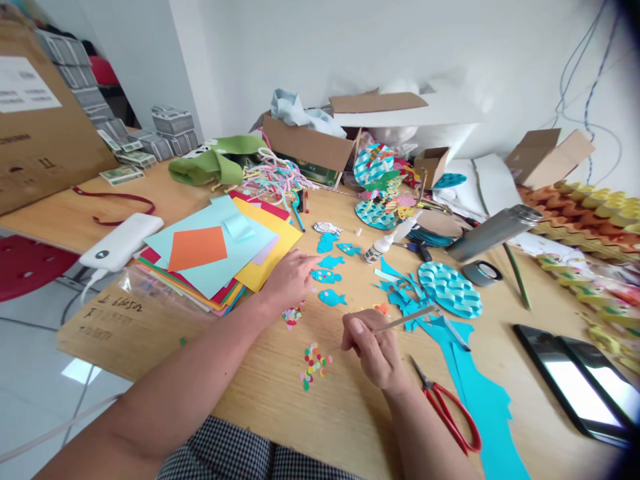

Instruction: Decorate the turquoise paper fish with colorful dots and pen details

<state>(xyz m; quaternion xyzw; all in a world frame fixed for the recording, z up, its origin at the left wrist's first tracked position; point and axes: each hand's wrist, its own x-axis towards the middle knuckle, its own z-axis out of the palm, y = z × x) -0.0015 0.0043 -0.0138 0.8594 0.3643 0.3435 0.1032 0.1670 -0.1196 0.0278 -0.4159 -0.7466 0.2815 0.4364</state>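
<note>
My left hand (295, 279) reaches in from the left, index finger stretched out and its fingertips at the edge of a dotted blue paper fish (328, 277). Its other fingers are partly curled. A thin stick (406, 320) is pinched in my closed right hand (371, 347), its blurred lower tip close to a pile of colourful paper dots (315, 365). More blue paper fish lie in a column, including a dotted fish (332, 297) below and a plain fish (331, 262) above. Another heap of paper dots (292, 316) lies beneath my left wrist.
Red-handled scissors (453, 413) and a blue paper sheet (487, 400) lie right of my right hand. Behind are a white glue bottle (377, 249), blue scraps (405, 297) and a steel flask (493, 233). Stacked coloured paper (215, 250) sits left; two phones (565, 380) lie far right.
</note>
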